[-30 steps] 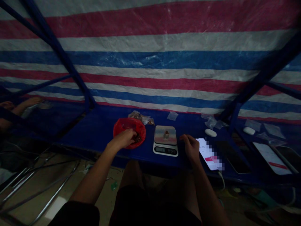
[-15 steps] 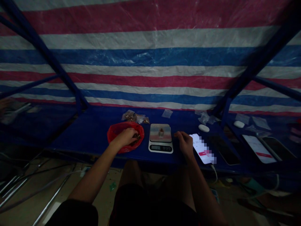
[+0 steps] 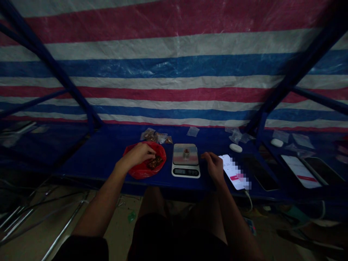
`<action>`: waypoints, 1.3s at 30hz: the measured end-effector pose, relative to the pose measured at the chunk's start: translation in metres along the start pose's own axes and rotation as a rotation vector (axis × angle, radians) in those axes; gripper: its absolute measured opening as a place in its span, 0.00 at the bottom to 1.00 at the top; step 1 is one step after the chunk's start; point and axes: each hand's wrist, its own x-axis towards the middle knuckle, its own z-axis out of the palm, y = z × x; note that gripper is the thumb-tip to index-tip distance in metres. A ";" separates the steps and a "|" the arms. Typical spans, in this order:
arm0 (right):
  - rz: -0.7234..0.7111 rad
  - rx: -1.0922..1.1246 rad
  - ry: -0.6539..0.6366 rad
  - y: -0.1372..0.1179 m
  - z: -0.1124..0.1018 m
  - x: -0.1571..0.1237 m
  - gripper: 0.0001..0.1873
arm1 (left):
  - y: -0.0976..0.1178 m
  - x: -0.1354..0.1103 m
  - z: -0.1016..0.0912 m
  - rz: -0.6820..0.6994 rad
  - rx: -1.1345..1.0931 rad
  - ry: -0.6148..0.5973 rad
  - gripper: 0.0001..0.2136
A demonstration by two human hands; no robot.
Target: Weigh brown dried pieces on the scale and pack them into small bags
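My left hand (image 3: 138, 153) hovers over a red plastic bag (image 3: 144, 170) that holds small brown pieces (image 3: 154, 162); its fingers are curled together, and what they pinch is too small to make out. A small digital scale (image 3: 186, 160) stands just right of the bag with a little brown lump (image 3: 186, 152) on its platform. My right hand (image 3: 214, 166) rests on the blue table (image 3: 108, 152) between the scale and a lit phone (image 3: 233, 172), fingers loosely curled, holding nothing that I can see.
Small clear bags (image 3: 156, 136) lie behind the red bag, with more (image 3: 239, 137) at the back right. A white oval case (image 3: 235, 148) and further phones (image 3: 300, 170) lie to the right. Blue frame bars (image 3: 89, 108) rise at both sides before a striped tarp.
My left hand has lifted and drawn back to the left out of the red bag, uncovering the brown pieces. My right hand has stayed in place.
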 end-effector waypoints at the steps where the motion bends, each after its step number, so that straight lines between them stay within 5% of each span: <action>1: -0.001 -0.007 -0.001 0.000 0.000 0.000 0.23 | 0.006 0.002 -0.003 0.006 -0.009 0.016 0.10; 7: -0.009 0.003 0.007 -0.002 -0.001 0.001 0.22 | 0.064 0.050 -0.008 0.217 0.011 0.154 0.11; 14: 0.011 0.012 0.029 -0.003 0.000 -0.001 0.22 | 0.093 0.101 0.029 0.368 0.074 0.130 0.12; 19: 0.009 0.016 0.021 -0.005 0.001 -0.001 0.23 | 0.090 0.099 0.043 0.358 0.094 0.165 0.12; 33: 0.020 0.026 0.018 -0.003 0.001 -0.001 0.23 | 0.096 0.094 0.039 0.372 0.055 0.166 0.12; 39: 0.010 0.015 0.015 -0.001 0.000 0.000 0.23 | 0.063 0.046 0.010 0.277 0.052 0.278 0.11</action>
